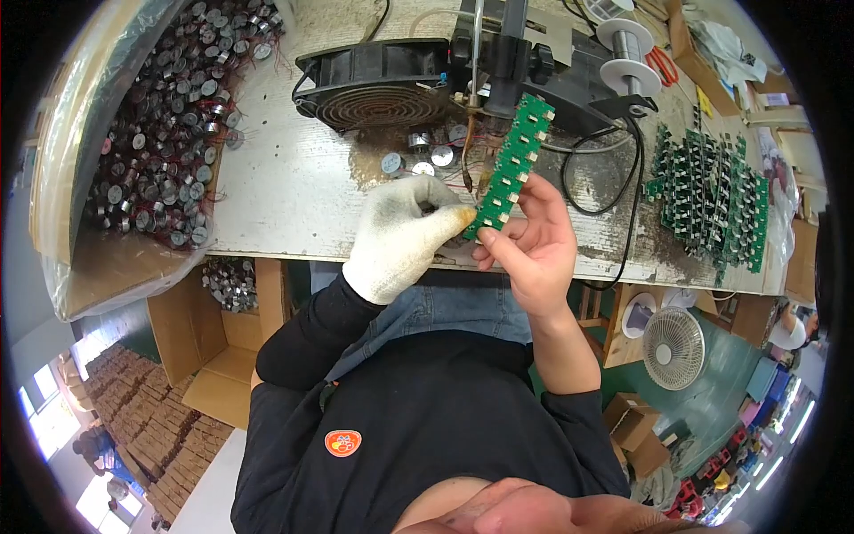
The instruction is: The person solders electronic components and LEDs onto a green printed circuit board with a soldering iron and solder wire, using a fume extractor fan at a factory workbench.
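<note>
A long green circuit board strip (514, 160) with a row of small white connectors stands tilted in front of me. My bare right hand (538, 254) grips its lower end between thumb and fingers. My left hand (402, 233), in a white work glove with a stained fingertip, is closed in a pinch at the board's lower left edge. What those gloved fingers hold, if anything, is hidden. Just above them hangs the tip of a soldering iron (468, 174), fixed to a stand. Several small round metal motors (442, 156) lie behind my left hand.
A black fan (378, 84) stands at the back of the worktable, beside a solder spool (625, 55). At left, a plastic-lined box (98, 276) holds many wired motors. Green boards (712, 196) are stacked at right. A black cable (636, 178) loops across the tabletop.
</note>
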`<act>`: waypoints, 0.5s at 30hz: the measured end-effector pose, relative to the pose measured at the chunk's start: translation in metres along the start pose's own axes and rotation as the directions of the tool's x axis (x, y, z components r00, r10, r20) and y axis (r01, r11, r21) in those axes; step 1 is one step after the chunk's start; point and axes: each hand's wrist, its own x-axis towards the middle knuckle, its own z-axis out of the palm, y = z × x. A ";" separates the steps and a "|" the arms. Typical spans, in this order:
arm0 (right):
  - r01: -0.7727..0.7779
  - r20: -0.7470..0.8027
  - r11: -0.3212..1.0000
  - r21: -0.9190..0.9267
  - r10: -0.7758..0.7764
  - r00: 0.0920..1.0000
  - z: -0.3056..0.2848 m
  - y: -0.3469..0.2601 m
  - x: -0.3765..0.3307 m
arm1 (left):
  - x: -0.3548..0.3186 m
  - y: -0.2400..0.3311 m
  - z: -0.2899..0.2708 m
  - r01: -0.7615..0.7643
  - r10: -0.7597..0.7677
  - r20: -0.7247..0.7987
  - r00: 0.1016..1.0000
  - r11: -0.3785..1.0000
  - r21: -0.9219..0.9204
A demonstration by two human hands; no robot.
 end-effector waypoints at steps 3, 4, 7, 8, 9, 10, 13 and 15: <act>-0.003 0.002 1.000 0.005 0.003 1.000 0.002 -0.001 0.000 | 0.000 -0.001 -0.002 -0.008 0.008 -0.003 1.000 1.000 0.010; -0.003 0.004 1.000 0.008 0.003 1.000 0.003 -0.001 0.000 | 0.000 -0.002 -0.003 -0.006 0.006 -0.007 1.000 1.000 -0.001; 0.016 -0.004 1.000 0.002 -0.016 1.000 0.002 -0.002 0.001 | 0.000 0.001 0.000 -0.013 0.013 -0.007 1.000 0.999 -0.043; 0.015 -0.003 1.000 0.003 -0.015 1.000 0.002 -0.002 0.001 | 0.000 0.000 0.000 -0.012 0.012 -0.008 1.000 0.999 -0.043; 0.011 0.000 1.000 0.001 -0.011 1.000 0.002 -0.001 0.001 | 0.000 0.000 -0.001 -0.008 0.008 -0.006 1.000 0.999 -0.039; 0.007 0.002 1.000 0.000 -0.007 1.000 0.001 0.000 0.001 | 0.001 0.000 -0.001 -0.004 0.004 -0.004 1.000 0.999 -0.035; -0.005 0.004 1.000 -0.003 0.005 1.000 0.001 0.003 0.000 | -0.001 -0.005 -0.002 0.044 -0.045 -0.003 0.999 0.994 -0.095; -0.011 0.002 1.000 0.006 0.011 1.000 0.001 0.005 0.000 | -0.001 -0.005 -0.003 0.035 -0.035 0.002 0.999 0.997 -0.061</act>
